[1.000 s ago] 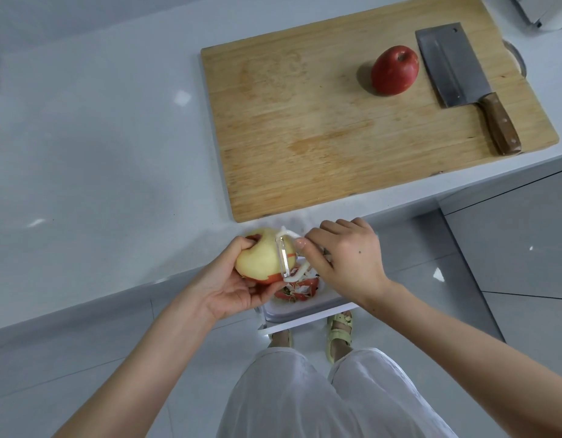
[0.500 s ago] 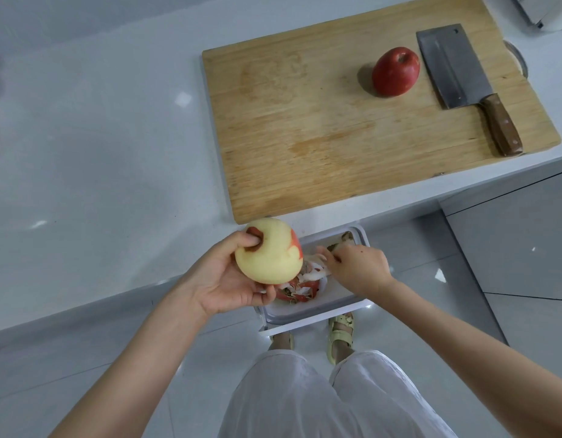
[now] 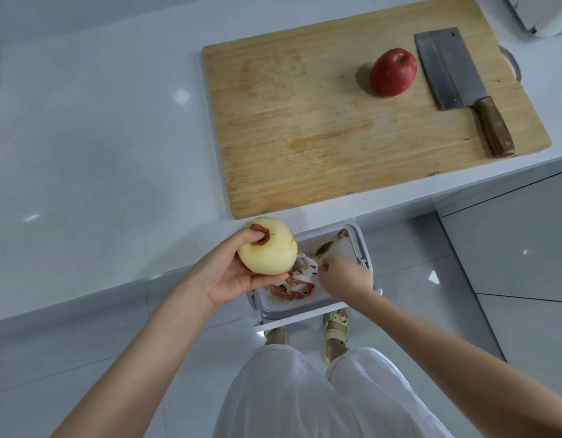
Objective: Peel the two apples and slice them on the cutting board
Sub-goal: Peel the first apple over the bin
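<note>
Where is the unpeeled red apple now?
Head view: the unpeeled red apple sits far right on the wooden cutting board, just left of the steel cleaver.

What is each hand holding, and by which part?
Left hand grips the mostly peeled apple, fingertip in its unpeeled end, thumb beneath. Right hand, over the bin, is blurred: cannot tell.

My right hand hangs over the bin, smeared by motion. Its fingers are turned down out of sight, so I cannot tell whether they pinch anything among the peelings. My left hand covers the underside of the peeled apple, and the two together hide the bin's near left corner. At the top right a white appliance is cut off by the edge, and a round metal thing peeks from behind the cutting board, too little showing to name.
</note>
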